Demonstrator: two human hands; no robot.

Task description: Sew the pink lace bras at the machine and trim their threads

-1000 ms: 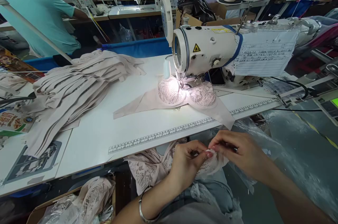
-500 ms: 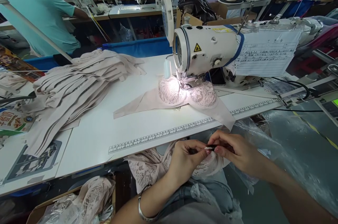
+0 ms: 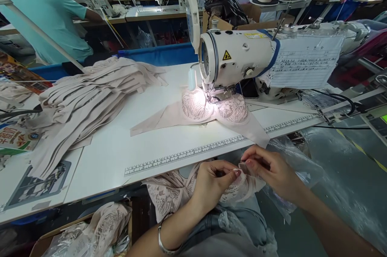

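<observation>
A pale pink lace bra (image 3: pixel 169 194) lies over my lap below the table edge. My left hand (image 3: pixel 211 182) is closed, pinching its edge between thumb and fingers. Close beside it, my right hand (image 3: pixel 273 170) pinches the same edge, where a bit of pale cloth shows at the fingertips. The inside of the right palm is hidden. Another pale pink bra (image 3: pixel 232 111) rests on the table under the needle of the lit sewing machine (image 3: pixel 238 55), its wings spread left and right.
A pile of beige fabric pieces (image 3: pixel 87 95) covers the table's left part. A printed ruler (image 3: pixel 187 155) runs along the front edge. Lower left, a box holds lace pieces (image 3: pixel 105 224) and plastic. A person in a turquoise shirt (image 3: pixel 45 19) sits beyond, at the left.
The small black thing between my fingertips has gone from view. My right hand has risen slightly, and its fingers now grip the cloth edge. My left hand has hardly moved.
</observation>
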